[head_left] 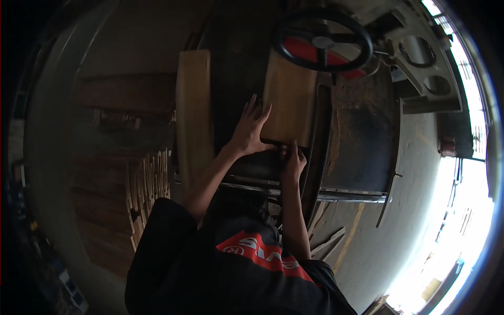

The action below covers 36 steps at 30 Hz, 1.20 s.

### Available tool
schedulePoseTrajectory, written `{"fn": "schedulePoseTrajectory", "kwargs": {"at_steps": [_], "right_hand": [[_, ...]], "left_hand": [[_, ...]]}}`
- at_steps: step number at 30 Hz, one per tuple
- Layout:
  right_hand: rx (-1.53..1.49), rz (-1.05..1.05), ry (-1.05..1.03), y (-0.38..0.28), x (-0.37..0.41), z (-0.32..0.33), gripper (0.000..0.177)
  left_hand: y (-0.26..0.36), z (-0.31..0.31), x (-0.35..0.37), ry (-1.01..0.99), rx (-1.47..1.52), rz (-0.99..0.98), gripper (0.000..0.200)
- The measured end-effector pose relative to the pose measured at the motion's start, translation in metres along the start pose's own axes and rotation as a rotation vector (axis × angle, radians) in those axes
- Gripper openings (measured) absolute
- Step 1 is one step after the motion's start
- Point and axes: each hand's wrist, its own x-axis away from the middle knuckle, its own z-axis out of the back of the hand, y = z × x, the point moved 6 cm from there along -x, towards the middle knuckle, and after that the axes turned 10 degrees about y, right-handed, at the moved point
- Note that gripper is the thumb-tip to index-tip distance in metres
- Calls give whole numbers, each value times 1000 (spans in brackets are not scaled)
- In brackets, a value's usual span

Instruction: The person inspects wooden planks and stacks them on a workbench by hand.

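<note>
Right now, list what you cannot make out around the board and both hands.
In the head view:
Wooden board, far end: hidden under the black handwheel.
Right hand: too dark to tell whether its grip closes on the board's near edge.
Left hand, palm: flat on the board, covered by its own back.
Stacked wood pieces, left: too dim to count.

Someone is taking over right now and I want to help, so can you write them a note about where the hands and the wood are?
Left hand: open, flat on the wooden board.
Right hand: curled at the board's near edge; it is too dark to tell the grip.
The board lies on the dark machine table, its far end below the black handwheel.
A longer plank lies left of it, untouched.
Wood pieces are stacked further left.
</note>
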Motion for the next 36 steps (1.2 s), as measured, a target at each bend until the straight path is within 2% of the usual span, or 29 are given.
{"fn": "schedulePoseTrajectory", "kwargs": {"at_steps": [3, 5, 6, 9, 10, 13, 16, 19, 20, 22, 23, 24, 25, 26, 27, 28, 29, 30, 32, 34, 36], "right_hand": [[26, 25, -11, -13, -1, -17, 30], [4, 27, -48, -17, -16, -22, 31], [15, -41, -55, -15, -24, -22, 26], [-162, -299, -206, -10, -56, -27, 29], [-214, -331, -336, -17, -45, -38, 30], [-18, -200, -378, -36, -28, -28, 32], [219, -88, -441, -28, 4, 4, 34], [542, 146, -606, -1, 63, 37, 40], [671, 193, -685, 6, 84, 49, 44], [578, -125, -894, 20, 129, 66, 51], [515, -274, -997, 23, 151, 72, 55], [462, -316, -920, 23, 168, 78, 59], [403, -358, -841, 24, 181, 88, 63], [342, -401, -762, 24, 193, 97, 68], [281, -270, -795, 14, 202, 98, 71], [223, -136, -820, 3, 209, 99, 74], [170, 2, -837, -8, 215, 101, 78], [154, 93, -741, -13, 216, 108, 79], [122, 143, -662, -9, 215, 119, 79], [117, 265, -602, -9, 207, 133, 72], [264, 470, -543, -11, 212, 143, 70]], "left_hand": [[-2, 41, 22, 140, -260, 96, 119], [-23, 55, 58, 285, -463, 361, 114], [-31, 63, 74, 353, -560, 484, 111], [-39, 100, 93, 393, -728, 801, 110], [-44, 114, 96, 453, -691, 755, 109], [-55, 114, 93, 363, -626, 883, 109], [-51, 119, 93, 428, -579, 869, 109], [-39, 133, 105, 565, -332, 764, 103], [-28, 128, 107, 615, 54, 711, 79], [-17, 106, 123, 637, 617, 764, 64], [-6, 91, 127, 486, 1046, 821, 59], [15, 82, 131, 319, 1417, 950, 56], [30, 63, 126, 199, 1666, 810, 74], [45, 47, 131, 156, 1838, 716, 75], [67, 35, 140, 107, 2010, 623, 77], [73, 18, 152, 70, 2045, 644, 83], [68, 6, 161, 58, 1965, 674, 83], [60, 0, 171, 46, 1886, 700, 83], [-7, -22, 198, 44, 1840, 894, 79], [33, 20, 189, 256, 1011, 1111, 60], [60, 35, 173, 199, 744, 925, 57]]}}
